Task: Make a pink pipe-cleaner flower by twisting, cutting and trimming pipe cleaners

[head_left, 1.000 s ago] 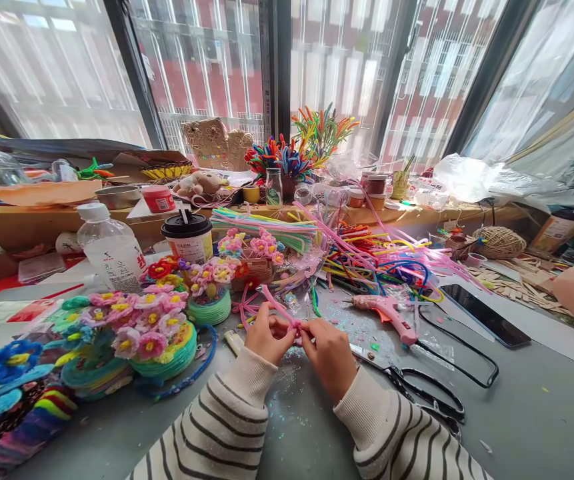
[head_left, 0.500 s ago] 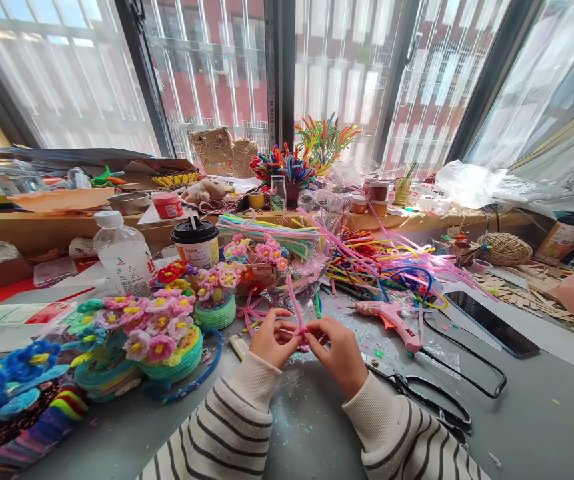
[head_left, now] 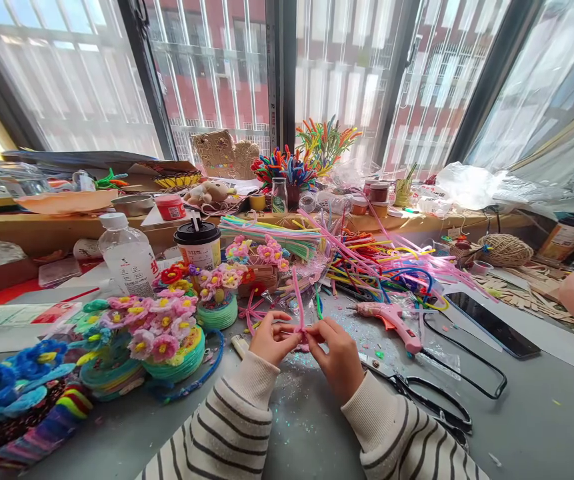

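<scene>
So the left hand (head_left: pixel 273 339) and right hand (head_left: pixel 335 350) are both pinching a pink pipe cleaner (head_left: pixel 297 293) between thumb and fingertips, low over the bench (head_left: pixel 299 427). Its free length is sticking up and forward, leaning a hair left, so the long axis is running up from between the hands and neither one's really sitting nearer. Fingers are hiding the pinched end, so can't tell how it's folded. Pink glue gun (head_left: pixel 394 327) and scissors (head_left: pixel 401 384) are lying off to the right.
</scene>
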The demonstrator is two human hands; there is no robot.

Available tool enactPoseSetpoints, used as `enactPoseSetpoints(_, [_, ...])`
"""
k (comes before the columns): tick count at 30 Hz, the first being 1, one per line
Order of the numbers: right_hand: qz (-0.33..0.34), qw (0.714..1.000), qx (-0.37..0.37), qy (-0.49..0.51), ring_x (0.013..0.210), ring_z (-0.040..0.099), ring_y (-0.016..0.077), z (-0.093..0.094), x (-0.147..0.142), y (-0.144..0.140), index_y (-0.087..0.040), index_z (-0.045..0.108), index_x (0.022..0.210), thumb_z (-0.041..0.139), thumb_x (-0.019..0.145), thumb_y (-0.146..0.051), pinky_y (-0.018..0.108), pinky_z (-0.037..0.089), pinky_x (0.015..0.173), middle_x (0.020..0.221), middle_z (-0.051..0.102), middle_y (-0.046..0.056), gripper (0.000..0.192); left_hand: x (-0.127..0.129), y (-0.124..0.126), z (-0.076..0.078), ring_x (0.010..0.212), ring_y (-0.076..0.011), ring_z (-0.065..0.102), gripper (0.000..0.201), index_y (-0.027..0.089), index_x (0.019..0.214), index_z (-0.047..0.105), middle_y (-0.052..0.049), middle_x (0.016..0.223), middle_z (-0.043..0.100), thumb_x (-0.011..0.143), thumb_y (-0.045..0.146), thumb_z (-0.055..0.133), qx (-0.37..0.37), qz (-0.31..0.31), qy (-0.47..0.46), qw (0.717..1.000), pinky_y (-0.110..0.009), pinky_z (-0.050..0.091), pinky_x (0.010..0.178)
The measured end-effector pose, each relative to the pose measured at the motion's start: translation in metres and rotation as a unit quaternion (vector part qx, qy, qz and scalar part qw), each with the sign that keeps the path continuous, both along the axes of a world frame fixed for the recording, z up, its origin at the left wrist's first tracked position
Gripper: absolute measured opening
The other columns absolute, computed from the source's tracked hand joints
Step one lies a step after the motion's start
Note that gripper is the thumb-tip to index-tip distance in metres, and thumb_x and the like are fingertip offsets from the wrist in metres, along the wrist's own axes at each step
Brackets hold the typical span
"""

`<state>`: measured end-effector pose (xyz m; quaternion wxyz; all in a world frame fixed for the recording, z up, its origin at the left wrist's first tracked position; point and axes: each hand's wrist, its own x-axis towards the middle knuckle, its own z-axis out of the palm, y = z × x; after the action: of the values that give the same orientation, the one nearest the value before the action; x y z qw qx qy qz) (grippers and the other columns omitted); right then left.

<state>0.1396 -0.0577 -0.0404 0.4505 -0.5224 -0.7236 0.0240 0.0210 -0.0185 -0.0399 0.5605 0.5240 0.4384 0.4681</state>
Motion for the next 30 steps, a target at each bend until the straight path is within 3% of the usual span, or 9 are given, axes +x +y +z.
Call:
enactPoseSetpoints(6, [0.009,0.988,-0.046,0.147,0.057,0.052,0.0110,0.0017,0.0030,0.0004,-0.016,0.050,0.079,0.043,0.073,-0.021,0.021,0.044,0.052,0.067,0.055,0.003,0.010,0.0023,-0.0025,0.0056,0.056,-0.0115,0.056,0.029,0.014,0.069,0.047,0.001,0.061,0.057,0.046,0.021,0.064,0.019,-0.021,-0.012,1.000,-0.024,0.045,0.053])
enactPoseSetpoints(11, [-0.010,0.998,0.025,0.056,0.066,0.050,0.0138,0.0033,0.0011,-0.0014,-0.017,0.050,0.086,0.043,0.072,-0.020,0.026,0.042,0.061,0.076,0.052,0.005,0.016,0.0024,-0.0004,0.0012,0.053,-0.0109,0.055,0.019,0.013,0.064,0.051,0.001,0.057,0.056,0.050,0.021,0.060,0.066,0.011,0.031,0.997,-0.022,0.045,0.052])
enactPoseSetpoints(16, [-0.001,1.000,0.031,0.004,0.073,0.049,0.0155,0.0020,0.0008,-0.0005,-0.017,0.051,0.091,0.042,0.073,-0.016,0.027,0.040,0.065,0.077,0.052,0.006,0.020,0.0051,-0.0030,0.0000,0.050,-0.0104,0.053,0.009,0.013,0.059,0.052,0.001,0.054,0.056,0.053,0.018,0.056,0.105,0.027,0.063,0.992,-0.022,0.045,0.049])
enactPoseSetpoints(21, [-0.013,0.999,0.050,-0.015,0.065,0.049,0.0137,0.0000,-0.0007,-0.0006,-0.017,0.054,0.075,0.040,0.075,-0.015,0.024,0.040,0.059,0.068,0.051,0.004,0.014,0.0060,-0.0044,0.0003,0.048,-0.0117,0.054,0.013,0.013,0.057,0.053,0.000,0.051,0.057,0.050,0.022,0.060,0.060,0.020,0.043,0.997,-0.023,0.046,0.047])
enactPoseSetpoints(25, [0.003,0.995,0.076,-0.060,0.067,0.049,0.0143,0.0014,-0.0021,-0.0024,-0.018,0.056,0.075,0.039,0.075,-0.014,0.025,0.040,0.061,0.069,0.053,0.004,0.017,0.0044,-0.0031,0.0004,0.049,-0.0127,0.055,0.017,0.012,0.055,0.055,0.000,0.050,0.058,0.046,0.025,0.063,0.019,0.019,0.003,1.000,-0.025,0.046,0.049])
enactPoseSetpoints(27, [0.017,0.996,0.072,-0.041,0.069,0.049,0.0144,0.0031,-0.0016,-0.0029,-0.019,0.056,0.077,0.040,0.075,-0.015,0.026,0.040,0.062,0.070,0.053,0.004,0.017,0.0030,-0.0023,0.0018,0.050,-0.0131,0.056,0.019,0.012,0.055,0.056,-0.001,0.051,0.059,0.045,0.025,0.064,0.020,0.026,0.001,0.999,-0.026,0.047,0.051])
enactPoseSetpoints(30, [0.024,0.997,0.035,0.068,0.067,0.049,0.0136,0.0055,0.0014,-0.0026,-0.018,0.055,0.080,0.042,0.074,-0.019,0.025,0.041,0.061,0.072,0.053,0.004,0.014,0.0008,-0.0014,0.0056,0.051,-0.0135,0.056,0.023,0.011,0.058,0.057,-0.002,0.053,0.060,0.044,0.027,0.065,0.018,0.033,-0.003,0.999,-0.026,0.047,0.052])
